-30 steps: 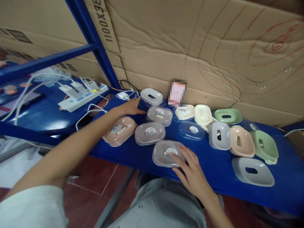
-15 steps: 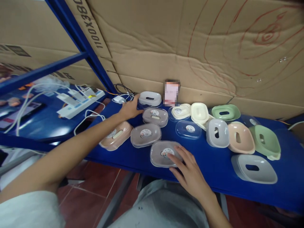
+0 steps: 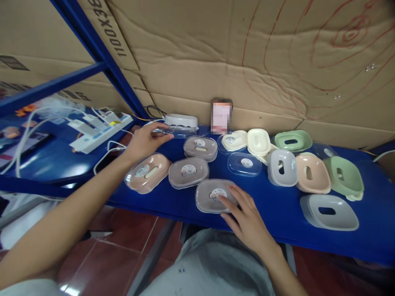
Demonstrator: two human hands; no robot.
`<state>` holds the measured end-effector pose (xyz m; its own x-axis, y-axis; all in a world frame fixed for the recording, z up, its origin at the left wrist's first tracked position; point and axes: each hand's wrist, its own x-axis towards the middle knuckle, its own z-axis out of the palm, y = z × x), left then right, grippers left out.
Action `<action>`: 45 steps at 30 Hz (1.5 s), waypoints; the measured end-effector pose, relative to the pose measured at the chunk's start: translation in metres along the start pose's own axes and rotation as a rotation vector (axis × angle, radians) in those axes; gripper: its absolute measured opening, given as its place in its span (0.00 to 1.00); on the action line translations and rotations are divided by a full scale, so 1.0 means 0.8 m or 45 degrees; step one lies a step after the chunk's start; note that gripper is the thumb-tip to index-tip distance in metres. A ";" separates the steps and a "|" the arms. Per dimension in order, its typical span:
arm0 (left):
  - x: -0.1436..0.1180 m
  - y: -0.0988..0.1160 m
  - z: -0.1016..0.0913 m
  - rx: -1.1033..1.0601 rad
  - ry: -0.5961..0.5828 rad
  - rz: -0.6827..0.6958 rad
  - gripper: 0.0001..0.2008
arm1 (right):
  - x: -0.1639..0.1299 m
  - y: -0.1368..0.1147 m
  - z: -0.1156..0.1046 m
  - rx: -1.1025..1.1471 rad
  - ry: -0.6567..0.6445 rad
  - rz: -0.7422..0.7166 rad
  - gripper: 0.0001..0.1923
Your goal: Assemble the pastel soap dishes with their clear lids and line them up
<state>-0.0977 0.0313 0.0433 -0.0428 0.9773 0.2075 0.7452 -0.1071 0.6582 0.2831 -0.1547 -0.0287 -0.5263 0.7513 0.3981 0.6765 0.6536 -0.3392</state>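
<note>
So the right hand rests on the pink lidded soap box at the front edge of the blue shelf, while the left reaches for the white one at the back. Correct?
Not quite. In the head view the right hand rests on a grey lidded soap box, not pink; the pink lidded box lies further left, untouched. The left hand does reach for the white soap box at the back of the blue shelf.

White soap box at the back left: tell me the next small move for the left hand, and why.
Probably draw the white soap box forward off its clear lid. The left hand has its fingertips at that lid's edge, while the right hand rests on the grey lidded box in front.
</note>
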 end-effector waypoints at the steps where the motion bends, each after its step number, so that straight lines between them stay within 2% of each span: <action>1: -0.003 -0.001 0.001 -0.016 -0.010 -0.005 0.28 | 0.000 0.000 0.000 -0.007 -0.004 -0.002 0.29; 10: -0.008 -0.012 0.012 -0.112 -0.088 0.029 0.29 | -0.001 0.002 -0.001 -0.031 -0.031 0.001 0.30; 15: -0.018 -0.006 0.010 -0.157 -0.098 0.057 0.27 | -0.001 0.001 -0.003 -0.034 -0.040 0.016 0.30; 20: -0.042 0.015 0.002 -0.138 -0.007 0.041 0.23 | 0.002 0.005 -0.006 -0.075 -0.028 0.047 0.30; 24: -0.080 0.033 -0.001 -0.232 0.105 0.118 0.21 | 0.000 0.013 -0.012 -0.124 -0.007 0.113 0.31; 27: -0.119 0.042 0.001 -0.187 0.158 0.204 0.19 | -0.006 0.028 -0.026 -0.141 0.058 0.174 0.32; 32: -0.174 0.048 0.012 0.055 0.292 0.382 0.18 | -0.022 0.070 -0.066 -0.381 0.339 0.430 0.27; 35: -0.186 0.046 0.023 0.097 0.350 0.513 0.21 | -0.042 0.093 -0.094 -0.504 0.432 0.502 0.24; 38: -0.187 0.043 0.030 0.091 0.441 0.614 0.21 | -0.069 0.102 -0.116 -0.555 0.506 0.530 0.21; 40: -0.188 0.044 0.034 0.062 0.487 0.605 0.19 | -0.078 0.102 -0.124 -0.582 0.482 0.500 0.18; 42: -0.192 0.050 0.041 -0.015 0.507 0.585 0.18 | -0.069 0.100 -0.125 -0.592 0.358 0.397 0.17; 45: -0.203 0.071 0.059 -0.095 0.432 0.641 0.17 | -0.015 0.107 -0.117 -0.589 0.180 0.216 0.17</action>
<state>-0.0169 -0.1250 0.0125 0.0840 0.6919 0.7171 0.6810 -0.5652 0.4656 0.3955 -0.1167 0.0174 -0.3362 0.8029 0.4922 0.9204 0.3908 -0.0087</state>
